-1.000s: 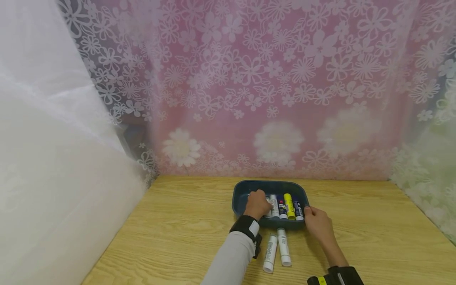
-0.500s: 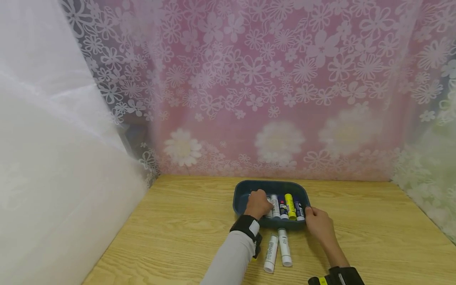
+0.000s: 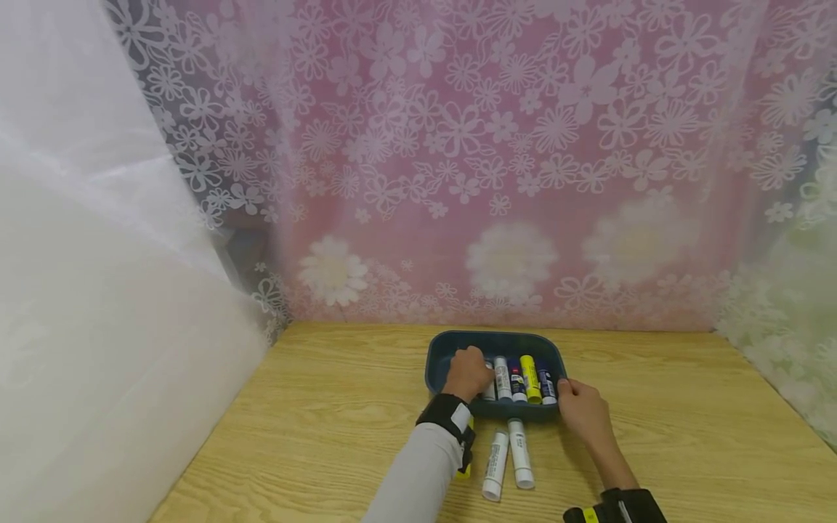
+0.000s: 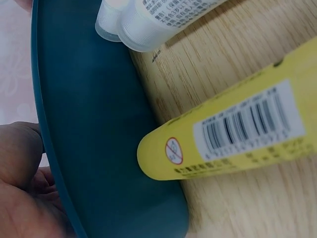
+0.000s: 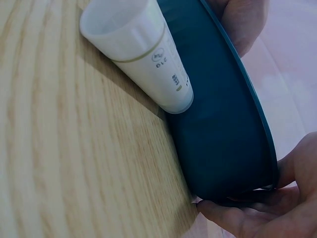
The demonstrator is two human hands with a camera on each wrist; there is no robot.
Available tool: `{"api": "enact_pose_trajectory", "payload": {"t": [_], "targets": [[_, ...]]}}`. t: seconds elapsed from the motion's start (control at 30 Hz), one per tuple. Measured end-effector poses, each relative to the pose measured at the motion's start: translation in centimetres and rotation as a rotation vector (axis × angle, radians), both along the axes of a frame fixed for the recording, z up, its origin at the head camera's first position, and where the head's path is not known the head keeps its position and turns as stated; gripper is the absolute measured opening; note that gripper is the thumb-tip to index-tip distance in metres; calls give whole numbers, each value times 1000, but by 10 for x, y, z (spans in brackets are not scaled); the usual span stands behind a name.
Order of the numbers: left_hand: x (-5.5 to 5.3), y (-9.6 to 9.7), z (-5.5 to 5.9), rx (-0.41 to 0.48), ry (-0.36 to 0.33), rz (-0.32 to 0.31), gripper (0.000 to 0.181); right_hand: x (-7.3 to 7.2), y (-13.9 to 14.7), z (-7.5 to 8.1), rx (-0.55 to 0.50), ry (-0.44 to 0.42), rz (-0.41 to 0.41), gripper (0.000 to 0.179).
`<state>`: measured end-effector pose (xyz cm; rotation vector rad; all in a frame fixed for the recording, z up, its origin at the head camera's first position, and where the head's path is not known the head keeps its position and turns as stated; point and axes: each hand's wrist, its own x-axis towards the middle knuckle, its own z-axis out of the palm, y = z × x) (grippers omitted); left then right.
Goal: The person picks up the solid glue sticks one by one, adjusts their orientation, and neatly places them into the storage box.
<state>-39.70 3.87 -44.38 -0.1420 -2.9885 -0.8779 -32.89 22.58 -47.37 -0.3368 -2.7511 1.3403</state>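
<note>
My left hand [image 3: 468, 373] reaches over the near wall into a dark teal plastic tray [image 3: 451, 339], fingers bent down beside a white glue stick [image 3: 488, 390]. Its fingertips are hidden, and I cannot tell whether they hold anything. Further right in the tray lie another white glue stick [image 3: 502, 379], a dark one with a red mark [image 3: 517, 381], a yellow one [image 3: 530, 378] and a dark blue one [image 3: 547, 385]. My right hand [image 3: 584, 407] grips the tray's right end, thumb at the rim and fingers beneath it in the right wrist view.
Two white glue sticks [image 3: 495, 465] [image 3: 521, 454] lie on the wooden table [image 3: 340, 421] in front of the tray. A yellow glue stick [image 4: 223, 134] lies by its near wall, partly covered by my left wrist in the head view. A flowered curtain [image 3: 418, 181] hangs behind the table.
My left hand has shifted slightly left inside the tray, showing more of the white glue stick beside it and of the yellow stick under the wrist. My right hand keeps its grip.
</note>
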Motion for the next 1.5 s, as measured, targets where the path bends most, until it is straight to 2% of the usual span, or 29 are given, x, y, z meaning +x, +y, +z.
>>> {"api": "enact_pose_trajectory", "payload": {"t": [0.13,0.77,0.9,1.07,1.33,1.5], "targets": [[0,-1,1,-7,-11,10,25,0,0,0,1,4,2,56],[-2,-4,-3,-3,-14,-4,19,-1,0,-1,0,2,-2,55],[-3,-7,-2,23,-14,-5,18,-1,-1,-1,-8,-4,-5,56],[-3,-11,4,55,-14,-26,18,0,0,-1,-5,4,-7,56],[-7,-18,18,0,39,-66,20,0,0,-1,-7,8,-6,56],[-8,-18,24,-31,35,-71,26,-1,0,-2,-6,4,-4,56]]}}
